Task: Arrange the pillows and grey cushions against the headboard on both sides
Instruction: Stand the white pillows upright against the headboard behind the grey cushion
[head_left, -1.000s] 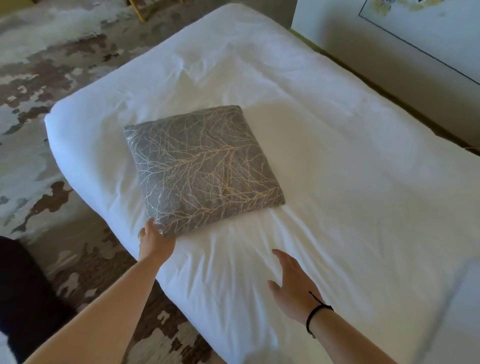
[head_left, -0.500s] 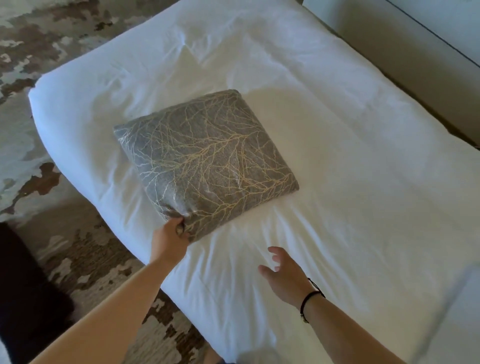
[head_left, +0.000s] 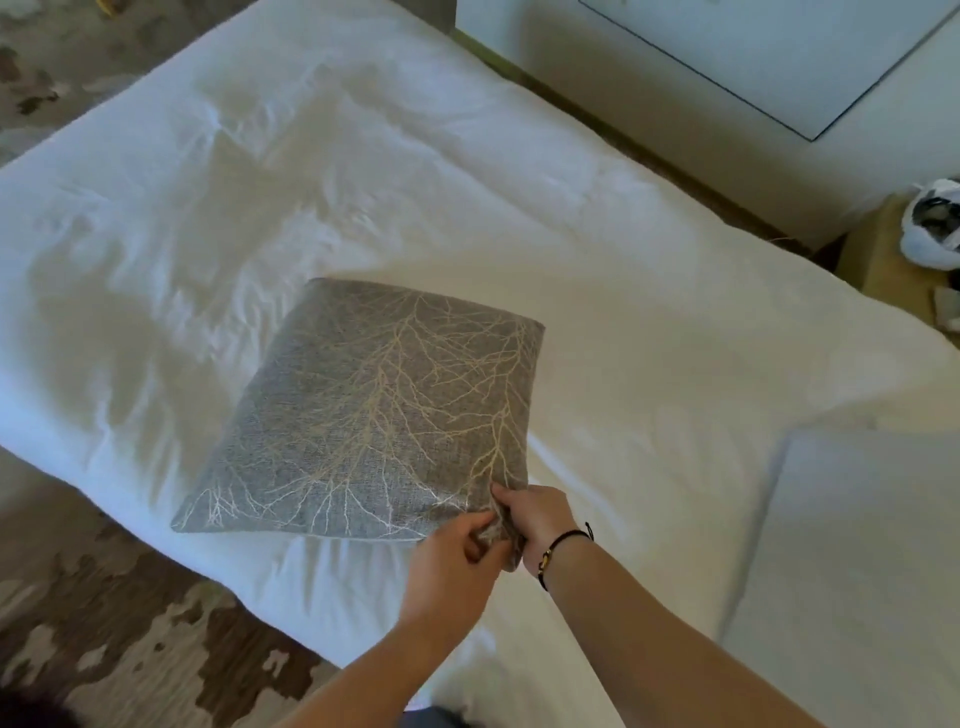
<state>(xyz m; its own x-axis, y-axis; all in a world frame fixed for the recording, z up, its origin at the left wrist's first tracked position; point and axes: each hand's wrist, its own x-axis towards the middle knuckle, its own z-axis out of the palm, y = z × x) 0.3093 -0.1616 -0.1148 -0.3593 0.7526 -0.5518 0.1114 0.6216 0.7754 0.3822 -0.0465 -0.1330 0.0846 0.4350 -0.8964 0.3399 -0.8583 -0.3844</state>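
A square grey cushion with a pale gold branch pattern is raised off the white bed, its far edge tilted up. My left hand and my right hand both pinch its near right corner, side by side. A black bracelet circles my right wrist. At the right edge lies a white pillow, only partly in view. The headboard is out of view.
The bed's near edge runs along a patterned brown and cream carpet. Beyond the bed stands a white wall panel. A wooden bedside table at the far right holds a white plastic bag.
The cushion lay flat with my left hand on its near corner and my right hand open on the sheet. Now both hands grip one corner and the cushion is lifted and turned rightward.
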